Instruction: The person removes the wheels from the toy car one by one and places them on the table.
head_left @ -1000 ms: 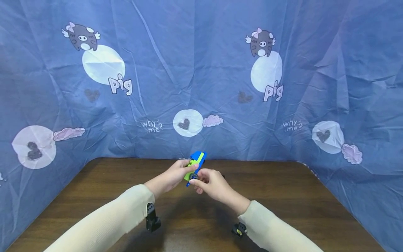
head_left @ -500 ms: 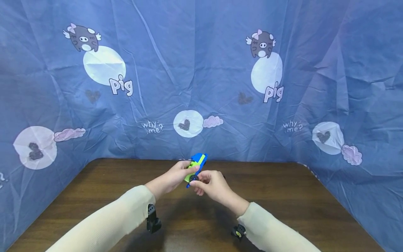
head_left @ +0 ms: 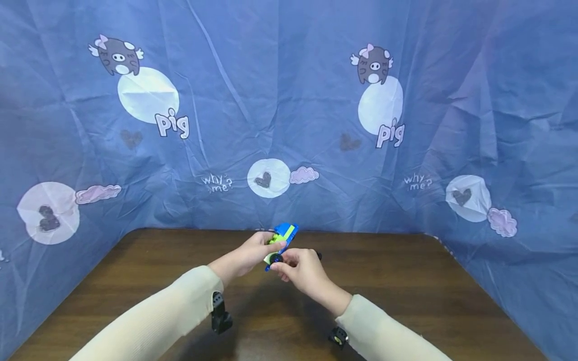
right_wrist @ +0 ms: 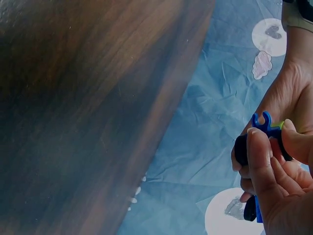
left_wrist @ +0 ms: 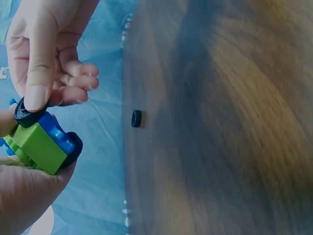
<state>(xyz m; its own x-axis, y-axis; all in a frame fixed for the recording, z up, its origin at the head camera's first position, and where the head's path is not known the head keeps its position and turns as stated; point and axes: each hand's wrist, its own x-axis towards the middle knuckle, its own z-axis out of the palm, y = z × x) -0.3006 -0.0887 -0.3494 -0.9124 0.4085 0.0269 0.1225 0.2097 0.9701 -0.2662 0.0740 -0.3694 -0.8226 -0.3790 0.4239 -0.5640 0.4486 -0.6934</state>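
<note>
In the head view, my left hand point(head_left: 248, 254) grips a small blue and lime-green toy brick car point(head_left: 286, 231), tilted above the table. My right hand point(head_left: 309, 273) is at the car's near end, its thumb and fingers on a black wheel point(head_left: 275, 258). The left wrist view shows the right thumb pressing that wheel point(left_wrist: 28, 116) at one side of the green block point(left_wrist: 39, 147); another black wheel point(left_wrist: 74, 148) is on the opposite side. A blue forked piece point(right_wrist: 262, 123) sticks out at the car's end in the right wrist view. My fingers cover part of the car.
A loose black wheel point(left_wrist: 136, 118) stands on the brown wooden table point(left_wrist: 220, 161) near its far edge. In the head view it is partly behind the right hand. A blue printed cloth point(head_left: 280, 115) hangs behind the table and along both sides.
Both hands and the car have shifted slightly lower in the head view. The right hand has moved a little toward the left, still at the wheel, and the left hand keeps its hold.
</note>
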